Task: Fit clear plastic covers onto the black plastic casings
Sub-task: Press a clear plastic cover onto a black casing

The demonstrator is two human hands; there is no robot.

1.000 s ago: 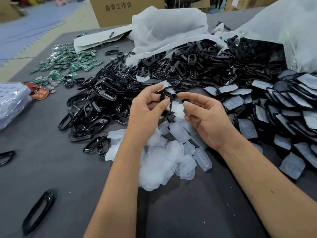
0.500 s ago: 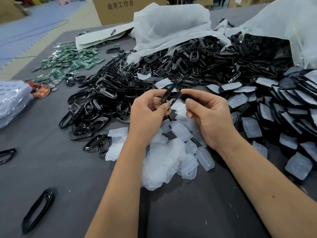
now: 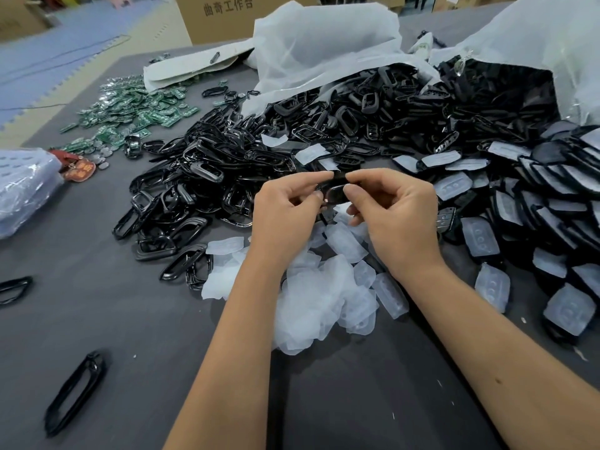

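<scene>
A dark grey tabletop point(image 3: 97, 319) carries glossy black casings point(image 3: 227, 164), milky translucent covers point(image 3: 311, 300) and green circuit boards point(image 3: 130, 108) — beyond them white bags point(image 3: 324, 37), a brown cardboard box point(image 3: 227, 17) with dark lettering, and blue floor mats point(image 3: 65, 27).

A: The black casings point(image 3: 207, 172) heaped on the table look like hard plastic, glossy, catching the light along their rims

B: And the clear covers point(image 3: 311, 297)?

A: Soft-looking plastic, translucent and milky, a dull sheen rather than a shine

B: The tabletop point(image 3: 97, 319)?

A: Dark grey and matt, perhaps a felt or cloth covering; too blurred to be sure. The big bags point(image 3: 324, 43) are thin, crinkled white plastic film, and the box point(image 3: 224, 17) behind is plain brown cardboard
</scene>
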